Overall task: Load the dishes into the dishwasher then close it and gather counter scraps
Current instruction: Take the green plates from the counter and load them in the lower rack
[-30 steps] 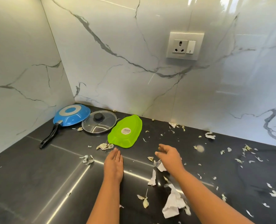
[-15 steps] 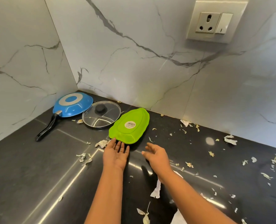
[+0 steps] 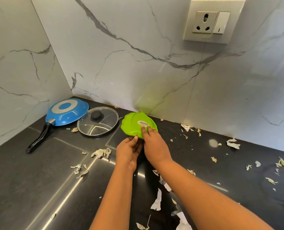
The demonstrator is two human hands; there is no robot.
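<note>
A lime-green plate [image 3: 132,124] lies bottom-up near the back wall with its near end raised off the black countertop [image 3: 38,180]. My left hand [image 3: 129,152] pinches the plate's near edge, thumb on top. The fingers of my right hand [image 3: 155,146] lie over the plate's underside, by the round sticker, and its thumb is hidden. Left of the plate are a glass lid [image 3: 103,126] with a black knob and an upturned blue frying pan [image 3: 68,113] in the corner. Peel scraps [image 3: 101,152] and torn paper bits [image 3: 157,200] are strewn over the counter.
Marble walls close the counter at the back and the left. A wall socket [image 3: 211,22] sits high on the back wall. More scraps [image 3: 232,143] are scattered at the right, and the pan's black handle [image 3: 40,138] points toward me.
Both hands moved forward from the counter to the green plate and took hold of its near end, which has lifted. The view has moved closer to the wall.
</note>
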